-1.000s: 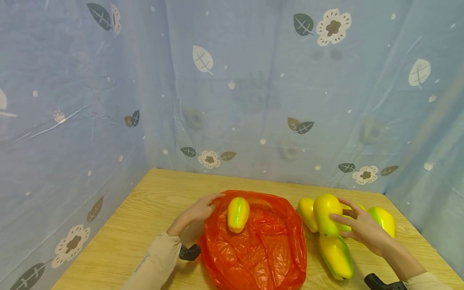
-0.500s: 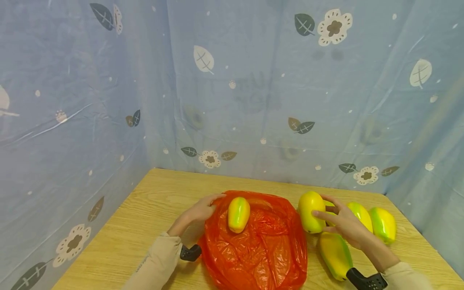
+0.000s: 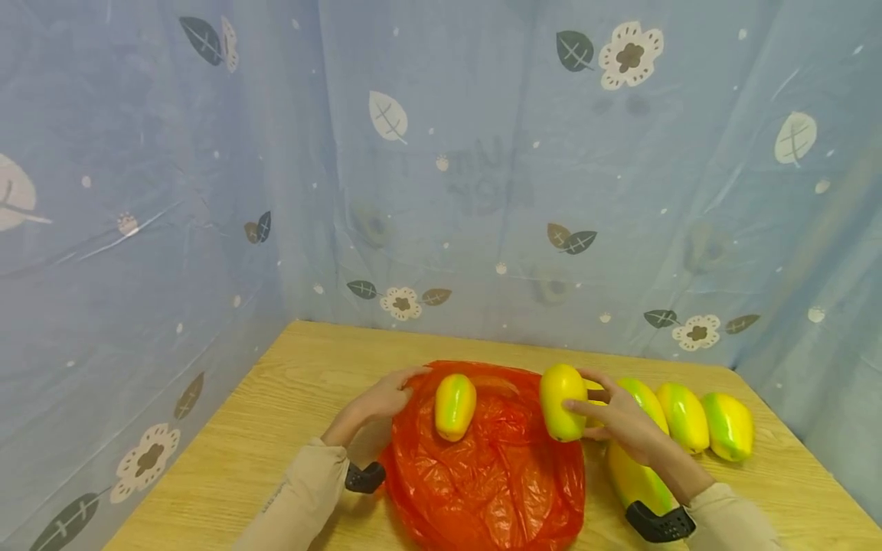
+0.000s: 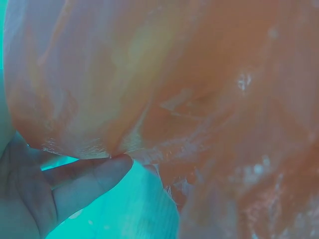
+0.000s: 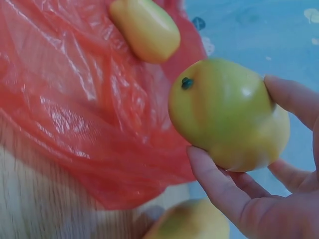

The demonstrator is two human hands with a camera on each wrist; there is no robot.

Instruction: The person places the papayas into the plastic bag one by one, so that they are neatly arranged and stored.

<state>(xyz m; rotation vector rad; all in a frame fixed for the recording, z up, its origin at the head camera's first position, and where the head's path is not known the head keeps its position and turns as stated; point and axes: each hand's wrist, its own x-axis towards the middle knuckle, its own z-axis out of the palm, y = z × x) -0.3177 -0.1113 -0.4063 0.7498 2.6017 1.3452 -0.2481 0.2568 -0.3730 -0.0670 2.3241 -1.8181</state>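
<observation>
A yellow-green mango (image 3: 563, 403) is gripped between the thumb and fingers of my right hand (image 3: 623, 421), over the right edge of the red plastic bag (image 3: 496, 482). Its small dark stem end faces the bag in the right wrist view. My left hand (image 3: 377, 402) pinches the bag's left rim, thumb on one side of the thin film, as the left wrist view shows. Another mango (image 3: 455, 407), yellow with a green streak, lies on the far left part of the spread bag. The right forearm partly hides a larger yellow fruit (image 3: 637, 482) near the bag.
Several more yellow-green fruits (image 3: 728, 427) lie in a row on the right of the wooden table (image 3: 331, 344). A blue patterned curtain (image 3: 482, 153) rises behind the table and along both sides.
My right hand has carried the mango leftward from the fruits on the right to over the bag's edge. The left hand has kept its place on the rim.
</observation>
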